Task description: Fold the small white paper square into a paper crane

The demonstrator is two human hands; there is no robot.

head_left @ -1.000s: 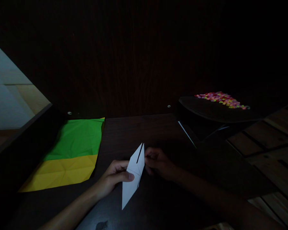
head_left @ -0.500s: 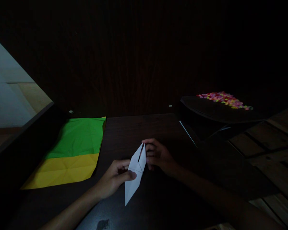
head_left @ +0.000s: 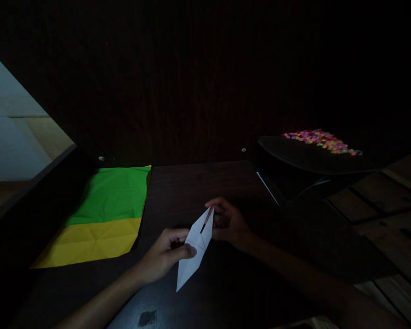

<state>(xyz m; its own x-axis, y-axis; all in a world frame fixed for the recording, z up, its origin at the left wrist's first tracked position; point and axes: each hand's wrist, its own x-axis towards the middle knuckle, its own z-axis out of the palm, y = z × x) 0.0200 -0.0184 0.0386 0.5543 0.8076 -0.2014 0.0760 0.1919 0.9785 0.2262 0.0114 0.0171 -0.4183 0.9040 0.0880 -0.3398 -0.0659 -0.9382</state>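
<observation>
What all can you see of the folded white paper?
The folded white paper is a slim diamond, creased across the middle, its upper end split by a slit into two tips. It slants over the dark table. The left hand pinches its middle, thumb on top; the right hand touches the split end.

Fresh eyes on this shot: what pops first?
Probably the green and yellow paper, vivid on the dark tabletop at left. Next, the folded white paper at lower centre, in the left hand, with the right hand at its upper end. Then the small multicoloured pieces on the dark ledge at right.
</observation>
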